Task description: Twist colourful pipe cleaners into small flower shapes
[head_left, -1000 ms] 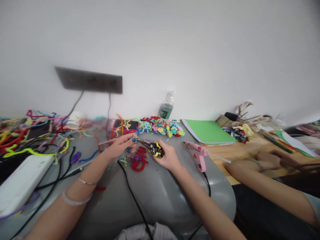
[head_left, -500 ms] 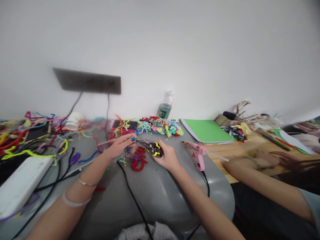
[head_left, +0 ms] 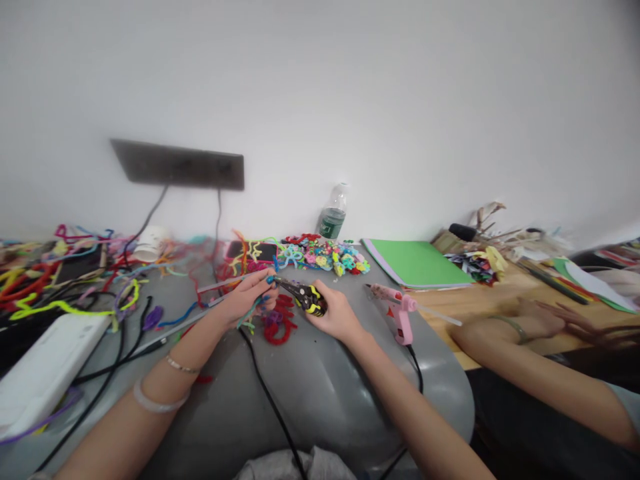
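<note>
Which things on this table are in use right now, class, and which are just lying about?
In use: left hand pinching a teal pipe cleaner; right hand gripping black-and-yellow pliers.
Lying about: pink glue gun, water bottle, green folder, paper cup, red pipe-cleaner shape.

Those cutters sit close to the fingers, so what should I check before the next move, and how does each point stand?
1. Right hand grips the cutters by their handles: ok.
2. Left hand pinches the pipe cleaner at the cutters' tip: ok.
3. Left fingertips clear of the blades: cannot tell, too small.
4. Glue gun lies apart from both hands: ok.
5. Co-worker's hand is well away from the cutters: ok.
6. Black cable clear of the work: not ok, it runs out from under the left hand.
</note>
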Demonstrator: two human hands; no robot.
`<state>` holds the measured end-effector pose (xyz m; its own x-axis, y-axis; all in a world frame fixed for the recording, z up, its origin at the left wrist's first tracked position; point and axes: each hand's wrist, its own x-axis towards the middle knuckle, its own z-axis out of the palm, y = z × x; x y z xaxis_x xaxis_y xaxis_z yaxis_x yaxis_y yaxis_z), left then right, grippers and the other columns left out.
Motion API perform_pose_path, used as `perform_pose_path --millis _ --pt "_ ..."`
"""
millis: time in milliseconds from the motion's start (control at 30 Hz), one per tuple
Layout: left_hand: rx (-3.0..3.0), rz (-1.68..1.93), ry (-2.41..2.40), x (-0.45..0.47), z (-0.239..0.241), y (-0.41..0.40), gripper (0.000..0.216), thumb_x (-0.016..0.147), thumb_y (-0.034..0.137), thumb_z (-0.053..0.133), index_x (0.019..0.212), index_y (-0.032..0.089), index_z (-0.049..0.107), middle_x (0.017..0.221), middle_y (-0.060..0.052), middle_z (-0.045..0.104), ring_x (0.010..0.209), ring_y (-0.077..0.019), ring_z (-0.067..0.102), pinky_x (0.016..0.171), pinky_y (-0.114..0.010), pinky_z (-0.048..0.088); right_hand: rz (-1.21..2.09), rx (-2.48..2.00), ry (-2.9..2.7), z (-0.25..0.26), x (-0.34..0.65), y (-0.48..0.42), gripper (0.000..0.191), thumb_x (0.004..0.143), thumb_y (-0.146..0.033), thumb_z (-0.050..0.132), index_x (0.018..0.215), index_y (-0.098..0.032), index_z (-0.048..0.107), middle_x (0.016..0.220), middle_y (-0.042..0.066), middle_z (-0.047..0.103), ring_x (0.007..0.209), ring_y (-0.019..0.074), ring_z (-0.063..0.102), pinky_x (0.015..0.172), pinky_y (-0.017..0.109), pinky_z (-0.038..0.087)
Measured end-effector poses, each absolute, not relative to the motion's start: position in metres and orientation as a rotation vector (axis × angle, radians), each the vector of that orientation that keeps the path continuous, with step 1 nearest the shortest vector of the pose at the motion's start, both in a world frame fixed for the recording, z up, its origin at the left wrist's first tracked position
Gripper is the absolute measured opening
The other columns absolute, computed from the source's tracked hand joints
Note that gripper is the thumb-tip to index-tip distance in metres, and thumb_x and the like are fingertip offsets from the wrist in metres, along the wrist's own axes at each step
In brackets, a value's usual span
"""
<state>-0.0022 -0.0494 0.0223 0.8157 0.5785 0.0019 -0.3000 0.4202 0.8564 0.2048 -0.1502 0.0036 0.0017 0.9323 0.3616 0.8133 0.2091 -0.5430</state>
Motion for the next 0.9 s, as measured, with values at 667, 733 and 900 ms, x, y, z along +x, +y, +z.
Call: perform_pose_path --millis 667,733,900 --pt "0.996 0.543 0.277 -0.005 0.027 -0.052 0.031 0.082 0.039 0.073 0.088 0.02 0.05 0.058 0.007 0.04 0.049 -0.0064 0.034 0.048 -0.019 0.032 0.243 -1.698 -1.7 0.002 0.19 -0.163 0.017 0.071 -0.025 0.058 0.084 -0.023 0.046 0.063 -0.003 0.054 0.054 0.0151 0.052 0.053 0.022 0.032" --pt "1.04 0.544 0.297 -0.006 0.025 -0.049 0.031 0.083 0.042 0.071 0.087 0.02 0.05 0.059 0.007 0.041 0.049 -0.0068 0.035 0.049 -0.019 0.032 0.229 -1.709 -1.699 0.003 0.191 -0.163 0.021 0.07 -0.025 0.059 0.087 -0.023 0.047 0.067 -0.002 0.055 0.057 0.0151 0.052 0.056 0.022 0.033" --pt "1.241 0.664 0.419 -0.009 0.027 -0.043 0.034 0.079 0.047 0.073 0.083 0.019 0.055 0.063 0.004 0.052 0.057 -0.01 0.048 0.055 -0.022 0.037 0.279 -1.719 -1.589 0.008 0.197 -0.161 0.02 0.07 -0.025 0.057 0.084 -0.023 0.044 0.067 -0.004 0.05 0.057 0.0138 0.049 0.055 0.022 0.034"
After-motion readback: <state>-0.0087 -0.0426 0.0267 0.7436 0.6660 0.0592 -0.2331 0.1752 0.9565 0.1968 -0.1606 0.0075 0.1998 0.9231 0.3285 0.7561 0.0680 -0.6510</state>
